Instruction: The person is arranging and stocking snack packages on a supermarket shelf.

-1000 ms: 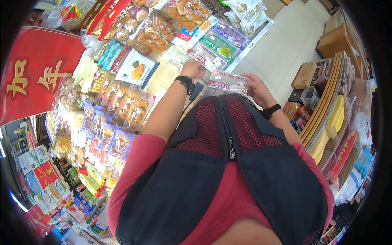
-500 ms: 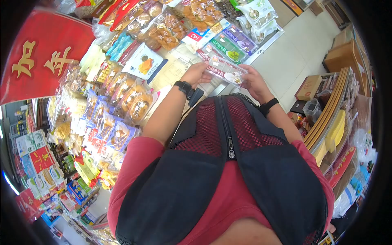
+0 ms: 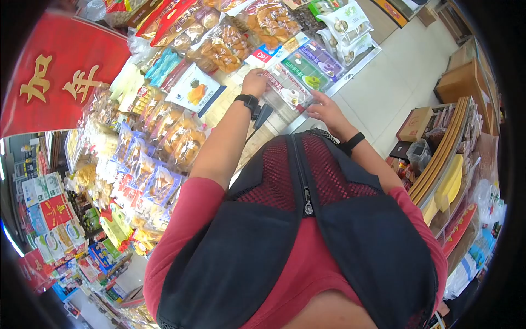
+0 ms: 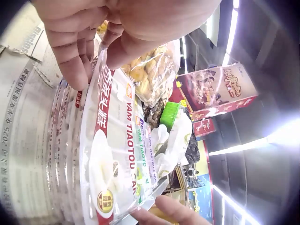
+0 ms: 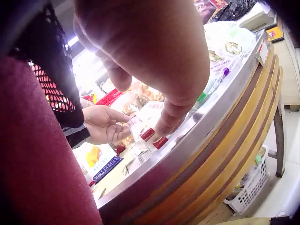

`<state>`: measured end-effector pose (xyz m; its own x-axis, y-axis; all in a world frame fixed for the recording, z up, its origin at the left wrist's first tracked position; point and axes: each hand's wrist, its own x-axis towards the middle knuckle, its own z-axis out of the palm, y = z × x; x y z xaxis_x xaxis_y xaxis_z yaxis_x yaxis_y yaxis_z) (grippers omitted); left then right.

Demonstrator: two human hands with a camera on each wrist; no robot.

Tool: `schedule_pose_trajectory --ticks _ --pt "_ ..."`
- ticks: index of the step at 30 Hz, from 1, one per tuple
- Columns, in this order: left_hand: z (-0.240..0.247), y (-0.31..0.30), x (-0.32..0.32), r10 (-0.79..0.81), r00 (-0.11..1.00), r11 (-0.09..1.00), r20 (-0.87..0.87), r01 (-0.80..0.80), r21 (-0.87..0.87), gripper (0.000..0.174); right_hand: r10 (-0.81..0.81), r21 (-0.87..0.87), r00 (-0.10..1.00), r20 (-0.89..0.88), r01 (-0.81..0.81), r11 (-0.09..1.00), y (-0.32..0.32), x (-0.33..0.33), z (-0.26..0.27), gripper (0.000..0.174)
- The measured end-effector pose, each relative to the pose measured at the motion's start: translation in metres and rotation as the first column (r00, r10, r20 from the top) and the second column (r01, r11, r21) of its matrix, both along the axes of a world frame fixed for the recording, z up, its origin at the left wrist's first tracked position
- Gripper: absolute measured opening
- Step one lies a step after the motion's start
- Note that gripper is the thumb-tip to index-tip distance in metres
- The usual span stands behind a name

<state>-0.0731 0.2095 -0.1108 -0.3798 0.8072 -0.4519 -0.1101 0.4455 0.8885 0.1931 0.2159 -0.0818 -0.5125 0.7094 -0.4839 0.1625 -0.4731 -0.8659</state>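
A clear pack of yam cake [image 3: 285, 90] with a dark red label lies over a stack of like packs at the counter's edge. My left hand [image 3: 255, 83] pinches its left end, the thumb on one side and the fingers on the other in the left wrist view. At the opposite end is my right hand [image 3: 327, 111], its fingers fairly straight, with fingertips [image 5: 166, 124] at the pack's corner in the right wrist view. Green-labelled [image 3: 302, 71] and purple-labelled packs [image 3: 323, 59] lie just beyond.
Bagged breads [image 3: 181, 140] and a white snack bag [image 3: 194, 90] crowd the counter to the left. A metal rim [image 5: 220, 117] edges the counter, above wooden slats [image 5: 234, 145]. A white basket [image 5: 251, 187] stands below. Wooden shelving [image 3: 438, 175] is at the right.
The red-labelled cake pack, held up between both hands, has moved left and away from my body, down onto the stack. My right hand's grip has loosened at its end.
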Motion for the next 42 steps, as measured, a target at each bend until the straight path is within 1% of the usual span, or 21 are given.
schedule_pose_trajectory --ticks 1,5,7,8,10,20,22,23,25,26,28,29,30,32,33,34,37,38,40,41,42 --pt "-0.001 0.000 0.001 -0.007 0.999 1.000 -0.035 0.008 0.021 0.045 0.033 0.029 0.999 0.013 -0.033 0.999 -0.001 0.002 0.000 0.065" --pt "-0.002 0.002 0.004 0.001 0.999 1.000 -0.054 -0.002 -0.023 0.045 -0.007 0.075 0.998 0.070 0.002 0.997 -0.008 0.005 0.005 0.060" --pt "-0.004 0.002 0.004 0.005 0.999 1.000 -0.047 -0.006 -0.027 0.045 0.035 0.172 0.989 0.145 -0.060 0.983 -0.005 0.009 -0.003 0.058" --pt "-0.004 0.003 0.004 0.003 0.999 1.000 -0.047 -0.004 -0.029 0.045 0.033 0.171 0.989 0.146 -0.058 0.984 -0.006 0.009 -0.008 0.058" --pt "-0.004 0.003 0.006 0.008 0.999 1.000 -0.040 -0.009 -0.027 0.044 -0.034 0.254 0.994 0.109 0.005 0.967 -0.008 0.008 -0.012 0.057" --pt "0.002 -0.003 0.008 -0.054 0.997 0.998 -0.058 0.051 -0.047 0.046 -0.037 0.235 0.990 0.135 0.004 0.972 -0.010 0.011 -0.013 0.057" --pt "-0.001 -0.006 0.008 -0.002 0.991 0.999 -0.135 -0.003 -0.037 0.054 -0.042 0.240 0.988 0.147 0.005 0.971 -0.012 0.012 -0.011 0.057" --pt "-0.003 -0.007 0.008 -0.004 0.991 0.999 -0.134 -0.001 -0.036 0.054 -0.044 0.242 0.988 0.148 0.008 0.970 -0.011 0.013 -0.011 0.057" --pt "-0.010 -0.012 0.008 0.060 0.973 0.998 -0.225 -0.063 -0.009 0.062 -0.036 0.247 0.991 0.132 0.002 0.969 -0.011 0.016 -0.014 0.056" --pt "-0.014 -0.013 0.008 0.059 0.973 0.998 -0.225 -0.063 -0.008 0.062 -0.036 0.247 0.991 0.132 0.003 0.969 -0.012 0.016 -0.016 0.056" --pt "-0.008 -0.024 0.015 0.088 0.993 0.995 -0.079 -0.091 -0.038 0.067 -0.067 0.282 0.989 0.134 0.027 0.959 -0.013 0.017 -0.018 0.055" --pt "-0.005 -0.030 0.021 0.101 0.995 0.994 -0.005 -0.101 -0.049 0.062 -0.068 0.283 0.989 0.134 0.027 0.959 -0.013 0.017 -0.018 0.055" --pt "-0.009 -0.031 0.020 0.100 0.995 0.994 -0.005 -0.100 -0.049 0.062 -0.072 0.280 0.987 0.147 0.029 0.959 -0.014 0.017 -0.016 0.055" --pt "-0.018 -0.036 0.021 -0.082 0.987 0.986 0.141 0.101 -0.132 0.054 -0.078 0.278 0.984 0.161 0.031 0.960 -0.016 0.019 -0.013 0.055" --pt "-0.022 -0.038 0.026 -0.135 0.977 0.980 0.167 0.156 -0.121 0.048 -0.075 0.252 0.980 0.185 0.026 0.967 -0.016 0.020 -0.011 0.055" --pt "-0.025 -0.038 0.029 -0.136 0.976 0.980 0.169 0.157 -0.120 0.048 -0.071 0.228 0.975 0.209 0.022 0.974 -0.016 0.021 -0.009 0.054" --pt "-0.028 -0.037 0.037 -0.188 0.958 0.957 0.214 0.228 -0.178 0.058 -0.064 0.190 0.968 0.243 0.018 0.982 -0.015 0.030 -0.009 0.056" --pt "-0.028 -0.036 0.039 -0.192 0.957 0.957 0.217 0.231 -0.175 0.058 -0.068 0.192 0.967 0.246 0.020 0.981 -0.016 0.032 -0.009 0.056" --pt "-0.026 -0.036 0.042 -0.197 0.950 0.959 0.241 0.237 -0.153 0.058 -0.185 0.192 0.964 0.192 0.148 0.970 -0.021 0.039 -0.007 0.056" --pt "-0.026 -0.035 0.043 -0.202 0.948 0.958 0.245 0.243 -0.151 0.058 -0.191 0.194 0.962 0.196 0.152 0.969 -0.021 0.044 -0.010 0.056" --pt "-0.031 -0.033 0.042 -0.194 0.949 0.960 0.249 0.236 -0.150 0.058 -0.235 0.177 0.954 0.189 0.202 0.963 -0.022 0.053 -0.018 0.056"
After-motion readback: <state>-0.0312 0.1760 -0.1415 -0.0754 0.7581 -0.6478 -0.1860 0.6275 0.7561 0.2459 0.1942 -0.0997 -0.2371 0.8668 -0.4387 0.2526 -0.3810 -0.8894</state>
